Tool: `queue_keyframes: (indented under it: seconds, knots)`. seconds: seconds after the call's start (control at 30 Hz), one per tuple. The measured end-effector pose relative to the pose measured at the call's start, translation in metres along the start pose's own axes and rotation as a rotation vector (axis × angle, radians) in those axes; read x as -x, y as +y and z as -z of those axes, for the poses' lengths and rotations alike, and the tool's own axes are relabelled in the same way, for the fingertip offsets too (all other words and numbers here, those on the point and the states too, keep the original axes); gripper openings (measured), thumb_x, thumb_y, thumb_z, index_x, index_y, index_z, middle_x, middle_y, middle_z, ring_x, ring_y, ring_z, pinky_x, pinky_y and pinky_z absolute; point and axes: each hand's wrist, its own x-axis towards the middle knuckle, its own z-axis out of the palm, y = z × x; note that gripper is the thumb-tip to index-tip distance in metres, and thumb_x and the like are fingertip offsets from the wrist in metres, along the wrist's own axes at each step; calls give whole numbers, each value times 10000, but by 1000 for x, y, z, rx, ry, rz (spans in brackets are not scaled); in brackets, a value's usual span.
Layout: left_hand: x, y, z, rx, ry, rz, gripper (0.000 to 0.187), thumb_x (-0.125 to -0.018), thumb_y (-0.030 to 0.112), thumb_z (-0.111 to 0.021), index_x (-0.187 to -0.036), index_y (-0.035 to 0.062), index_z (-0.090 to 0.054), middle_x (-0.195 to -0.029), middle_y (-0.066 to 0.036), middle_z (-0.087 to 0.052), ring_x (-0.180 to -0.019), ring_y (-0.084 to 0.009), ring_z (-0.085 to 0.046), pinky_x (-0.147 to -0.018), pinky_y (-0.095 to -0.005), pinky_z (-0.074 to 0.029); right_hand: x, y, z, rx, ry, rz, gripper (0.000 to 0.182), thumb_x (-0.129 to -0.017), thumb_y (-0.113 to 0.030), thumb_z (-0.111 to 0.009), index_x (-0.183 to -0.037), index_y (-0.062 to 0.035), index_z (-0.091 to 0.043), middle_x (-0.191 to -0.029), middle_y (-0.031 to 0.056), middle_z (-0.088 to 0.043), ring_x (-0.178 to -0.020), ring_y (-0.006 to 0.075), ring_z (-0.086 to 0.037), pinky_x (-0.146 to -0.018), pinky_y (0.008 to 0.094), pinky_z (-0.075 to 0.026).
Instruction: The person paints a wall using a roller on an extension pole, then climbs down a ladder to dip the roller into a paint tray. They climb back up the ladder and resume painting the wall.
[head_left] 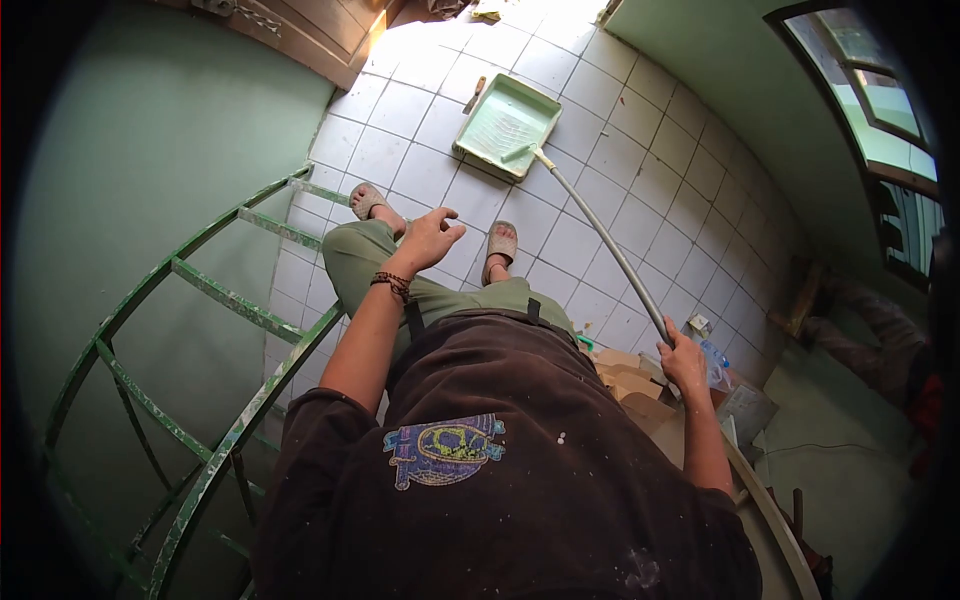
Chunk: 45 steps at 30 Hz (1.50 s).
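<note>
My right hand [684,360] is wrapped around the lower end of a long metal pole. It belongs to a paint roller [612,248] whose head rests in the near corner of a paint tray [484,148]. Pale green paint coats the inside of the tray, which lies on the floor ahead of my feet. Above my left knee hangs my left hand [430,240], holding nothing, with its thumb and fingers apart. A small brush or scraper with a brown handle [478,90] lies just left of the tray.
A paint-spattered green metal ladder [232,296] stands close on my left along the green wall [180,140]. White tiles [630,150] cover the floor. Cardboard pieces [630,385] and a plastic bottle [714,356] sit near my right hand. A wooden door [320,35] and a window [880,100] are farther off.
</note>
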Motion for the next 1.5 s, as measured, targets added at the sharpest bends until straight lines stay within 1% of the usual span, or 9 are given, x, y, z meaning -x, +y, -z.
queue_keyframes:
  seconds: [0.4, 0.53, 0.73, 0.83, 0.87, 1.13, 1.33, 1.43, 1.5]
  knots:
    - [20, -1, -4, 57, -2, -4, 486, -801, 353, -597, -1155, 23, -559, -1037, -200, -625, -980, -303, -600, -847, -363, -468, -25, -36, -66, -248, -34, 220, 617, -825, -216, -528, -1395, -128, -307, -1113, 277, -558, -1028, 423, -542, -903, 442, -426]
    - [25, 3, 13, 89, 62, 12, 488, -802, 355, -599, -1155, 20, -558, -1031, -205, -627, -971, -301, -606, -845, -356, -473, 1, -48, -47, -405, -214, 53, 622, -811, -195, -534, -1392, -123, -324, -1155, 259, -554, -1049, 395, -553, -923, 401, -417]
    - [46, -4, 28, 219, 199, 0, 480, -788, 341, -603, -1137, 15, -561, -991, -190, -636, -923, -289, -611, -819, -354, -478, -46, -42, -40, -224, -59, 362, 609, -807, -101, -553, -1377, -91, -342, -774, 150, -606, -563, 198, -555, -504, 359, -472]
    - [58, -1, 33, 273, 282, -40, 462, -789, 335, -601, -1115, 10, -568, -972, -190, -639, -917, -299, -616, -821, -354, -477, -95, -6, -44, -240, -209, 432, 652, -778, -109, -582, -1346, 57, -308, -1168, 267, -550, -1056, 302, -571, -887, 356, -432]
    - [59, -3, 32, 323, 316, -31, 457, -789, 334, -601, -1108, 9, -571, -963, -188, -639, -912, -300, -617, -821, -355, -476, -102, 7, -52, -269, -27, 618, 487, -788, -171, -614, -1194, 72, -498, -1006, 264, -623, -928, 300, -630, -814, 357, -466]
    - [60, -22, 26, 500, 414, -2, 421, -780, 345, -618, -1037, 12, -605, -999, -186, -630, -938, -297, -609, -838, -360, -465, -79, 20, -38, -273, -77, 538, 421, -777, -202, -636, -1103, 47, -542, -911, 207, -622, -849, 253, -605, -753, 341, -462]
    - [16, 12, 17, 488, 213, 92, 491, -777, 400, -612, -1021, -26, -608, -997, -195, -633, -961, -286, -601, -852, -361, -460, -72, 29, -46, -351, -55, 545, 376, -769, -226, -653, -1035, 29, -574, -840, 165, -621, -790, 218, -586, -708, 329, -458]
    - [1, 48, 22, 507, 230, -19, 744, -782, 519, -612, -1173, -100, -472, -1024, -204, -599, -922, -258, -605, -818, -333, -469, -70, 29, -53, -396, -52, 563, 356, -765, -238, -661, -1001, 20, -590, -805, 144, -620, -761, 200, -577, -685, 323, -456]
    - [37, 85, 54, 886, 98, -201, 692, -854, 432, -577, -1277, -53, -321, -958, -145, -574, -917, -212, -598, -796, -337, -481, -73, 27, -61, -433, -54, 594, 344, -763, -246, -667, -978, 14, -601, -781, 130, -620, -741, 188, -571, -670, 319, -455]
